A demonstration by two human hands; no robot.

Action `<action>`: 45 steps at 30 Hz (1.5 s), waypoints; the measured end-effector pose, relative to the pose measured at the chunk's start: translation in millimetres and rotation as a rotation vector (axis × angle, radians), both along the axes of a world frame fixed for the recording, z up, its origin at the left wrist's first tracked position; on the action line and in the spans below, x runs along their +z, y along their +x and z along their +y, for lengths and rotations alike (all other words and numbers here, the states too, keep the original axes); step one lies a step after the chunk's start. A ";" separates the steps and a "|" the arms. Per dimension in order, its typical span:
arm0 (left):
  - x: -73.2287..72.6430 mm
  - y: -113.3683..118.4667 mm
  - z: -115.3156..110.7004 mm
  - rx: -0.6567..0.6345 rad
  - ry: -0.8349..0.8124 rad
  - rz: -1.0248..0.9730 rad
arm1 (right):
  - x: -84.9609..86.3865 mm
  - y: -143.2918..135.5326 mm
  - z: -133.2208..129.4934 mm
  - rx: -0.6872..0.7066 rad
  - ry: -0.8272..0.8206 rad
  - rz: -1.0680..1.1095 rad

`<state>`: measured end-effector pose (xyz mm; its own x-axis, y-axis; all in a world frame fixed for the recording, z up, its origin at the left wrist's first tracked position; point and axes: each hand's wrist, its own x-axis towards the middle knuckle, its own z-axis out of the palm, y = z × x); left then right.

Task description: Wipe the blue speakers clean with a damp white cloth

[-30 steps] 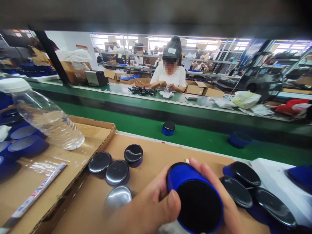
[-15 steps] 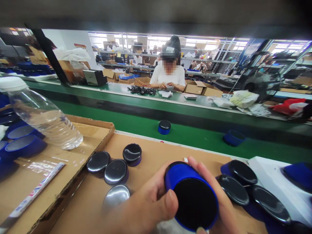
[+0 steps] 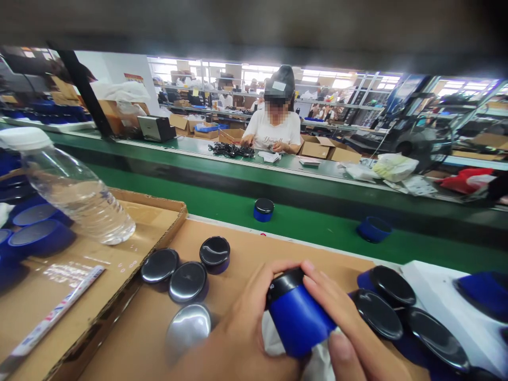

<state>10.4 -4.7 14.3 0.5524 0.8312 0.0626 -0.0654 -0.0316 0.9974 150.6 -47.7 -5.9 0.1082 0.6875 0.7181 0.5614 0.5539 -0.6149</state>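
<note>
A blue cylinder with a black end (image 3: 304, 317) is between my two hands, tilted so that its blue side faces the camera. My left hand (image 3: 242, 323) wraps round its left side and far black end. Along its right side lie the fingers of my right hand (image 3: 345, 317), with a white cloth (image 3: 321, 360) under them, partly hidden below the cylinder. Several black-topped blue pieces (image 3: 188, 282) stand on the brown cardboard surface (image 3: 234, 238) left of my hands. More such pieces (image 3: 377, 313) crowd together at the right.
A water bottle (image 3: 79, 185) and a marker (image 3: 55, 320) lie in a cardboard tray (image 3: 174, 214) at the left. Beyond runs a green belt (image 3: 214, 206) bearing blue pieces. A person (image 3: 273, 124) sits across it. A white tray (image 3: 448, 296) stands at the right.
The cylinder has been turned in my hands: its dark open face no longer shows, and its blue side does. Both pieces on the belt have shifted slightly left. The person opposite has raised the head slightly.
</note>
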 end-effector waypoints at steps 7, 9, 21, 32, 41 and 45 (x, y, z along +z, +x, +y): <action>-1.9 -3.5 1.7 0.112 0.320 0.084 | 3.3 7.5 1.6 0.018 0.000 0.176; -0.9 -5.7 2.8 0.103 0.386 0.145 | -0.6 8.5 1.7 0.046 -0.128 0.180; 0.5 -8.8 8.8 -0.035 0.485 0.290 | -5.6 17.2 14.0 0.036 -0.487 0.389; 20.6 -10.6 3.1 -0.152 0.322 0.162 | -2.8 31.4 31.9 -0.023 -0.496 0.712; 4.2 -8.3 5.4 -0.055 0.411 0.226 | 0.1 15.6 18.2 0.174 -0.460 0.418; -0.4 -8.2 6.0 -0.133 0.398 0.260 | -9.1 18.8 21.5 0.193 -0.627 0.626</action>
<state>2.2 1.3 13.9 0.6916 0.6922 0.2065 0.1550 -0.4214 0.8935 169.4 -26.1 -15.0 0.1949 0.9793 0.0546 -0.0446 0.0644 -0.9969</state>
